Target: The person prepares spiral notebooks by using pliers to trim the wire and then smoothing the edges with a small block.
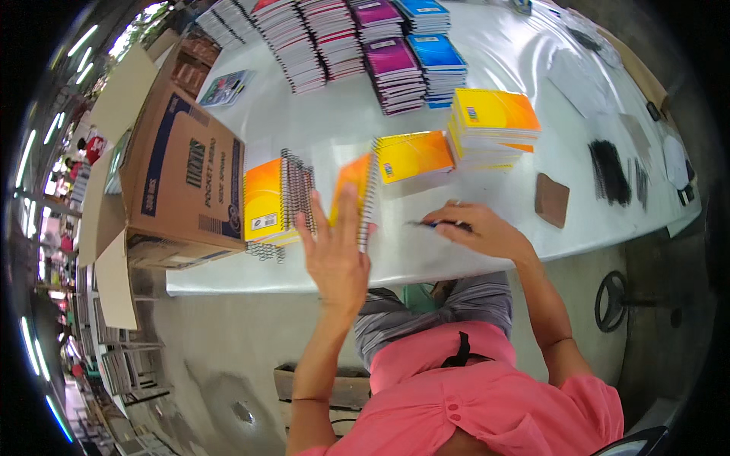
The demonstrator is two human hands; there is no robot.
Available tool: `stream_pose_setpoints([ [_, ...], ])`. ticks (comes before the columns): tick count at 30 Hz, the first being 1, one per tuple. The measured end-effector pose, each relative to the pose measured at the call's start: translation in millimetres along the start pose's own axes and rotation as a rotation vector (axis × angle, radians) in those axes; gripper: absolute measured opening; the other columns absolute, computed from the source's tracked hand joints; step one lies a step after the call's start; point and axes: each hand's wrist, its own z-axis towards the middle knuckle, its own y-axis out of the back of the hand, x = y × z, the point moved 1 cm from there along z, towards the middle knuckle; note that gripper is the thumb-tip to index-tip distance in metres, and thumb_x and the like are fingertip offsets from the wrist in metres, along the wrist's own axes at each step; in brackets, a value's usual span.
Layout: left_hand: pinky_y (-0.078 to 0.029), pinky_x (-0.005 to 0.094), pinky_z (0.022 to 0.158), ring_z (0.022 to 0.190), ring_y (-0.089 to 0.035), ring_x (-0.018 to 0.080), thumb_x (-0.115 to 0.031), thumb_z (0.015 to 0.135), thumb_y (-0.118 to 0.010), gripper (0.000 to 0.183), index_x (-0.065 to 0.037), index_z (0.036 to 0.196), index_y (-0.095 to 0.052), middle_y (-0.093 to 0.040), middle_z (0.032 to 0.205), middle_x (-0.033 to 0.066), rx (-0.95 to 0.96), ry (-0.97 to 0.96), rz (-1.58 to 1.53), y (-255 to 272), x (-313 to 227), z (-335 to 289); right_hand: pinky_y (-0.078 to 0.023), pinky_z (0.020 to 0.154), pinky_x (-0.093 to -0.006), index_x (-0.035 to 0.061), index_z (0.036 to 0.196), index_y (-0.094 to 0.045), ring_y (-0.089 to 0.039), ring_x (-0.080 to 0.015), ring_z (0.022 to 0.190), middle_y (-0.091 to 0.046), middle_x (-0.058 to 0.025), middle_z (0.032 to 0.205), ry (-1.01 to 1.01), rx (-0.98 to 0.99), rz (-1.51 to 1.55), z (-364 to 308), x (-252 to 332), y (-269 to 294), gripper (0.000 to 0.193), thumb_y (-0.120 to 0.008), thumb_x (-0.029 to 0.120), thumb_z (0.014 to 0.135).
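My left hand (pixel 338 262) is closed around a small yellow-orange spiral notebook (pixel 350 186), tilted up on its edge with its wire coil to the right. Just left of it, more yellow notebooks (pixel 262 201) are stacked, their coils side by side. My right hand (pixel 487 232) grips a slim tool with a dark handle (pixel 455 225). Its thin tip points left toward the held notebook, apart from it; the tool's kind is unclear. Beyond my hands lies a low pile of yellow notebooks (pixel 417 157), next to a taller yellow stack (pixel 498 114).
An open cardboard box (pixel 182 175) stands at the left. Farther back are stacks of purple notebooks (pixel 391 64), blue notebooks (pixel 437 57) and red-topped notebooks (pixel 293 45). A brown block (pixel 551 200) and a bundle of black wire coils (pixel 610 173) lie to the right.
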Motion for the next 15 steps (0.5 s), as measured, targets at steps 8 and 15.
stream_pose_setpoints([
  [8, -0.017, 0.049, 0.118, 0.146, -0.025, 0.0334, -0.037, 0.084, -0.07, 0.066, -0.009, 0.14, -0.052, -0.048, 0.147, 0.0117, 0.033, 0.056, -0.986, 49, 92, 40, -0.036, 0.11, -0.0386, 0.0027, 0.138, -0.043, -0.038, -0.0252, 0.137, -0.049, -0.0107, 0.139, 0.155, -0.351, 0.136, 58, 20, -31, 0.071, -0.079, 0.011, 0.078],
  [15, -0.024, 0.043, 0.117, 0.144, -0.029, 0.0328, -0.051, 0.095, -0.053, 0.08, -0.011, 0.156, -0.019, -0.026, 0.158, 0.0154, -0.052, 0.4, -1.008, 46, 150, 56, -0.052, 0.084, -0.0333, -0.0017, 0.104, -0.067, -0.064, -0.0251, 0.102, -0.065, -0.0093, 0.113, 0.207, -0.281, 0.822, 166, 82, -82, 0.025, -0.072, 0.014, 0.085],
])
